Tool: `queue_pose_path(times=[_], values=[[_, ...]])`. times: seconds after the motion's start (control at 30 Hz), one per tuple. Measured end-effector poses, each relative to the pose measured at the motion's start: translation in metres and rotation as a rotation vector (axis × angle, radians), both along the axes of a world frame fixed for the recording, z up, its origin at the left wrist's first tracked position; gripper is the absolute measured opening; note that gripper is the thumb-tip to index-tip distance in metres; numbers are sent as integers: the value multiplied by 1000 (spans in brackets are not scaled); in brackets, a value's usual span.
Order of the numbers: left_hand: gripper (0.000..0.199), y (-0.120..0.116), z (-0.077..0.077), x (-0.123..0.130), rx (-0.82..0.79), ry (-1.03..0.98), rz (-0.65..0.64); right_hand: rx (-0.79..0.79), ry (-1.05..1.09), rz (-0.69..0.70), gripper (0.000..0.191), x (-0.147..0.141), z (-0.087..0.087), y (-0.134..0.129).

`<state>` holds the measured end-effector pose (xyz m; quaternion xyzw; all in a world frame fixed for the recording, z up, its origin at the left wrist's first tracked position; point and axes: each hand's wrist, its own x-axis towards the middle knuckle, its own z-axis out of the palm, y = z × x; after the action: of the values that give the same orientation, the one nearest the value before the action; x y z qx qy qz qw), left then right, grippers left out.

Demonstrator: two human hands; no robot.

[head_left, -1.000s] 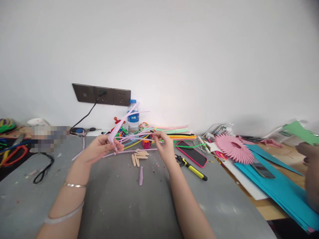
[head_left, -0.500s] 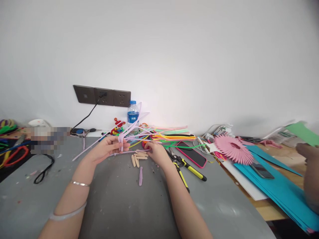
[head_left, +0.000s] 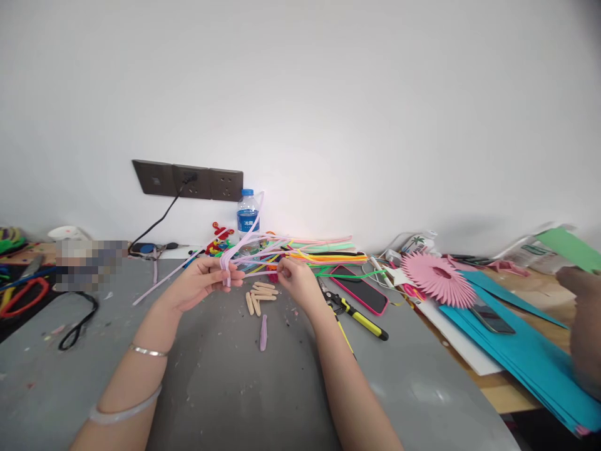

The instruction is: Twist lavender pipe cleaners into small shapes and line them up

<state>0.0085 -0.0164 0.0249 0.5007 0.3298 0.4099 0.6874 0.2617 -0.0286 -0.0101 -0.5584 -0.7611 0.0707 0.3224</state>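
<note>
Lilac pipe cleaners (head_left: 226, 258), bent near one end, are pinched in my left hand (head_left: 206, 280), and their long ends fan up and to the right. My right hand (head_left: 292, 277) is closed on a lilac strand that runs across from the left hand. Below the hands, several short beige pieces (head_left: 264, 291) lie on the grey table (head_left: 220, 376). Nearer to me is a small lilac bundle (head_left: 263, 332). Behind the hands lies a pile of coloured pipe cleaners (head_left: 328, 257).
A water bottle (head_left: 248, 216) stands by the wall. Yellow-handled pliers (head_left: 364, 322) and a pink-edged phone (head_left: 361, 291) lie right of my right hand. Farther right are a pink paper fan (head_left: 439, 280), blue sheets (head_left: 530, 357) and another person's hand (head_left: 585, 294) by green paper.
My right hand has risen slightly, and the strand it holds now slants up from the left hand. The other person's hand has shifted a little. The view has moved slightly.
</note>
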Motion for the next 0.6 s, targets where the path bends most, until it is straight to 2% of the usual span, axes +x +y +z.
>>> queue_pose_path(times=[0.1,0.17,0.27,0.3,0.37,0.43,0.5,0.53,0.6], values=[[25,1,1,-8,13,-88,72,160,190,70,9,5,6,-2],[27,3,1,-12,28,-155,128,211,335,27,6,6,9,-2],[26,2,1,-10,35,-177,154,244,673,-74,19,6,11,-2],[25,1,1,-7,33,-162,140,236,800,-69,24,5,13,-2],[21,-1,1,1,32,-114,82,162,1042,25,32,4,16,-2],[20,-4,2,9,42,-80,29,-2,1204,185,36,3,20,-3],[20,-5,2,13,60,-98,30,-161,1297,318,38,4,23,-5],[21,-5,1,14,70,-126,53,-197,1336,359,38,6,25,-6],[21,-4,1,13,81,-183,116,-135,1465,373,36,12,26,-7]])
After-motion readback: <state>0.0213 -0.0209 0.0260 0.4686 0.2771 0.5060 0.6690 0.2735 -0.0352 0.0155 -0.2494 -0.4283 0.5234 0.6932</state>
